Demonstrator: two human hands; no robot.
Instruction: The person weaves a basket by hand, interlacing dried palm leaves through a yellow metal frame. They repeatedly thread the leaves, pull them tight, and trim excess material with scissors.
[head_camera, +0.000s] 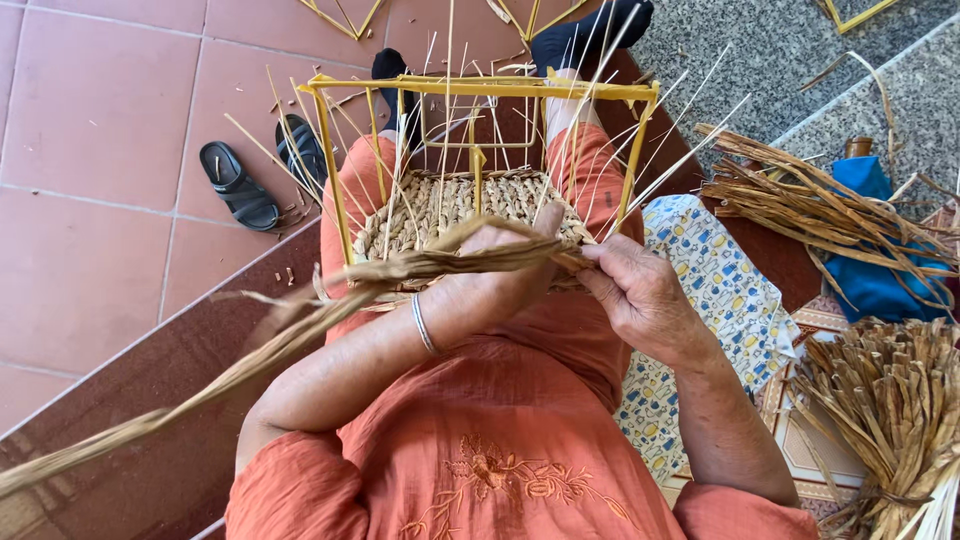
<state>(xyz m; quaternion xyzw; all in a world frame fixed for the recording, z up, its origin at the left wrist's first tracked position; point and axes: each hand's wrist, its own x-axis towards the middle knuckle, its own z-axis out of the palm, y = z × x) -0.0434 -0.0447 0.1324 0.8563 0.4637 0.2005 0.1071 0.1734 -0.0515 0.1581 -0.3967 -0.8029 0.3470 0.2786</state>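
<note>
Two hands: left hand (490, 285), right hand (640, 295). One yellow frame (480, 90) with one woven base (450, 205). One long fibre strand (300, 330). Two black sandals (265, 170). Two dried fibre bundles (820, 205). One bracelet (424, 325). One patterned cloth (715, 290).

A person in a loose orange blouse (500, 440) with tone-on-tone floral embroidery on the chest, matching orange trousers (590, 170) and dark socks (585, 35); a thin silver bangle (424, 324) circles the left wrist, and short sleeves leave both forearms bare.
</note>
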